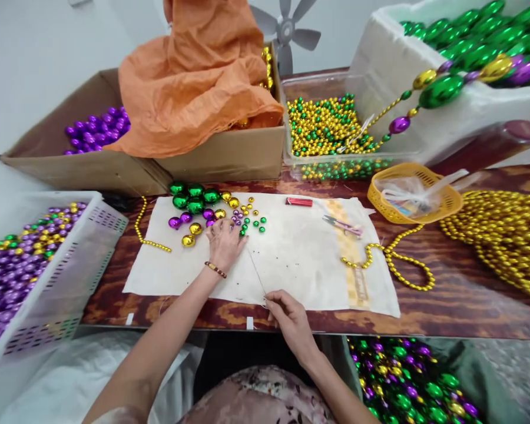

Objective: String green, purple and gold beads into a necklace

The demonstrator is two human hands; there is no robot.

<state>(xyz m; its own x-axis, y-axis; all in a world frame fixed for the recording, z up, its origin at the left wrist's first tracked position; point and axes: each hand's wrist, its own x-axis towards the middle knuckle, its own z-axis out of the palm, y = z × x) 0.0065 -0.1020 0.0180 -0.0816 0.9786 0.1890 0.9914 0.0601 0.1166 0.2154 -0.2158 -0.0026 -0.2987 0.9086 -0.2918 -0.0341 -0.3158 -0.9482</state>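
Note:
My left hand reaches into the loose beads on a white cloth. Its fingers are apart and point down; part of the fingertips is hidden. Around it lie big green beads, purple beads, gold beads and small green beads. Near the cloth's front edge, my right hand pinches a thin string between thumb and forefinger. The string slants up from there toward my left thumb. I cannot tell whether a needle is on it.
A red lighter, small snips and gold bead strands lie to the right. Behind stand a cardboard box under orange cloth, a clear bin and a yellow basket. A white crate stands left.

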